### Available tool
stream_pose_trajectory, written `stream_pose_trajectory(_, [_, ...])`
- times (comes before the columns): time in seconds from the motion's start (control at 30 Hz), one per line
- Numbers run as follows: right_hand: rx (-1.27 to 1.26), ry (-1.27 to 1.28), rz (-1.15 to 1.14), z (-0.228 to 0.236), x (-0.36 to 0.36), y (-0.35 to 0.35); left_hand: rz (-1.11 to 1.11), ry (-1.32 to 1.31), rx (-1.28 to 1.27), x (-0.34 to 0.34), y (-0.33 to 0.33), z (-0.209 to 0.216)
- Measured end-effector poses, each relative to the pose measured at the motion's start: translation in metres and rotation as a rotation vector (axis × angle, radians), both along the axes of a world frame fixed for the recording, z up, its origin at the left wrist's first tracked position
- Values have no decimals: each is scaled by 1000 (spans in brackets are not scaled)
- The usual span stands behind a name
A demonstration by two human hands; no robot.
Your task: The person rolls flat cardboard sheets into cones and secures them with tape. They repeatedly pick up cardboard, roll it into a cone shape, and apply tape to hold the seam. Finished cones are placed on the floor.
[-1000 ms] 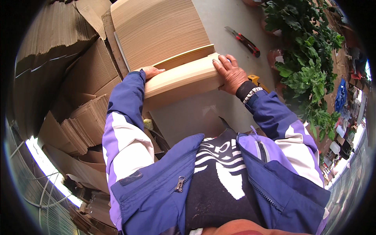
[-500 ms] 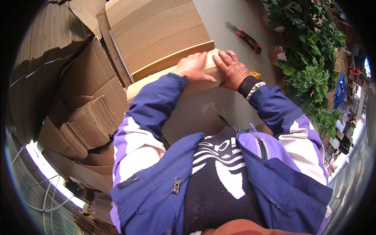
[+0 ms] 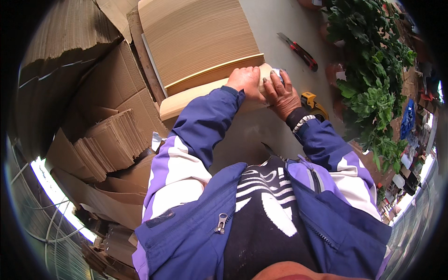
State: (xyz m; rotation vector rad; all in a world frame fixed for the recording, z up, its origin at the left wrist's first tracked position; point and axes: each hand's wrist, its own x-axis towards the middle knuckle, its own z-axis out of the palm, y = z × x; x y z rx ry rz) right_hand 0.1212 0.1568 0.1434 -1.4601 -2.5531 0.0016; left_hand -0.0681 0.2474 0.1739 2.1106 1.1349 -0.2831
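A long, smooth, pale tan block (image 3: 186, 99), perhaps a bundle of board, lies along the near edge of a stack of tan sheets (image 3: 200, 37). Curled over its top near the right end, my left hand (image 3: 246, 83) is closed on it. My right hand (image 3: 283, 95) wraps round that right end, its fingers bent over the corner. A whitish-blue patch shows at the end of the block beside those fingers; what it is I cannot make out. The thumbs of both hands are close together, partly hidden.
A red-and-black utility knife (image 3: 301, 52) rests on the grey table (image 3: 268, 18), blade out. Right of my right wrist sits a yellow-and-black tool (image 3: 313, 103), perhaps a tape measure. Leafy green plants (image 3: 368, 88) line the right side. Folded cardboard (image 3: 112, 144) is piled at the left.
My left hand has slid right along the block and its fingers have closed over it. My right hand stays at the end. The yellow-and-black tool shows more fully.
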Motion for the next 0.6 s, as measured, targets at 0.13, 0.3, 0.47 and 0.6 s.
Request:
stream_pose_trajectory(0.13, [-27,54,17,3,1,6,7,-12,-60,-1,8,4])
stream_pose_trajectory(0.3, [-161,18,34,16,-1,21,-17,-65,-139,-4,25,-2])
stream_pose_trajectory(0.47, [-427,-85,46,31,-3,42,-2,-62,-339,-4,49,-19])
stream_pose_trajectory(0.6, [-508,-150,70,38,-8,63,54,-124,-476,-10,63,-35])
